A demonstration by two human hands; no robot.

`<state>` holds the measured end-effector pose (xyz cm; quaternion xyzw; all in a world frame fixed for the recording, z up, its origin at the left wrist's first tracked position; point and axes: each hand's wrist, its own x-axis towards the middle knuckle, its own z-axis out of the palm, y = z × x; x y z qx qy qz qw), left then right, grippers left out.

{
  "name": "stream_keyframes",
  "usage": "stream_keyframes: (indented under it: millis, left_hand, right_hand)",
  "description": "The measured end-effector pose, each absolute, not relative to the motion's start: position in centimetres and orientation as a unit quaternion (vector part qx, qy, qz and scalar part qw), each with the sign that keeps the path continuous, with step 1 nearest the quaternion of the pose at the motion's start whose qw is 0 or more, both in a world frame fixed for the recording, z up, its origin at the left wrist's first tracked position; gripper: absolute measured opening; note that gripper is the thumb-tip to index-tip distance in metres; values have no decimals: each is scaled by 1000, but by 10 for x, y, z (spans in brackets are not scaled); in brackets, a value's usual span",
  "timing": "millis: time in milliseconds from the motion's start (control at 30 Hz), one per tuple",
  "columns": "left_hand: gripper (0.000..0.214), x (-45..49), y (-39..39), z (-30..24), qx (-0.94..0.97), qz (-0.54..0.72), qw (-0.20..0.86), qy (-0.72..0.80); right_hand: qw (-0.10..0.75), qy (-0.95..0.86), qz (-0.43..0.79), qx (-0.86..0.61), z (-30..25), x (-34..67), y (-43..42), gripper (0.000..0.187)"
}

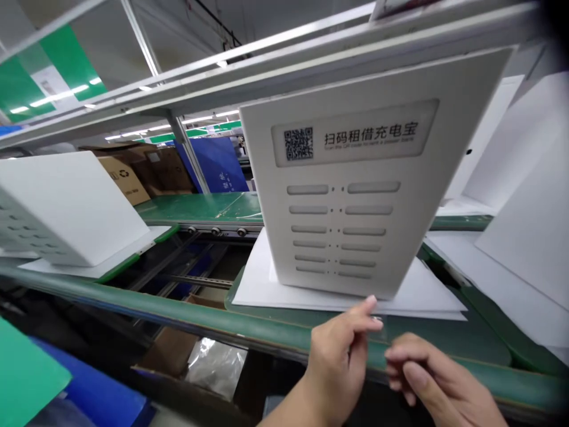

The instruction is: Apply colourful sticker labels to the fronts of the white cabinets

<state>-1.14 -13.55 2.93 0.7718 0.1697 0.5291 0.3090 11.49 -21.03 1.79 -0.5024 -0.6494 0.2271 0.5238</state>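
Two hands low in my head view: left hand (340, 362) and right hand (433, 379) pinch a small clear film (381, 328) between narrow fingertips, just before the upright white cabinet (351, 178) on white sheets (427, 293).

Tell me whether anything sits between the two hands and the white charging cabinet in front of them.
Nothing visible blocks it. The left hand points its forefinger almost at the white cabinet's lower edge; the right hand hangs lower, apart. Only the white sheet lies beneath the cabinet.
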Motion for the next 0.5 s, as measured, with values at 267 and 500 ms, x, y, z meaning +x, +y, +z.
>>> stream_keyframes:
  millis: [267,500]
  left_hand:
    - [21,-16,-159,31,801,564,169,110]
    - [34,-16,-171,22,793,549,234,119]
  right_hand:
    - [541,-595,312,-506,31,107,-225,29]
    - [576,-563,303,-509,19,104,-234,24]
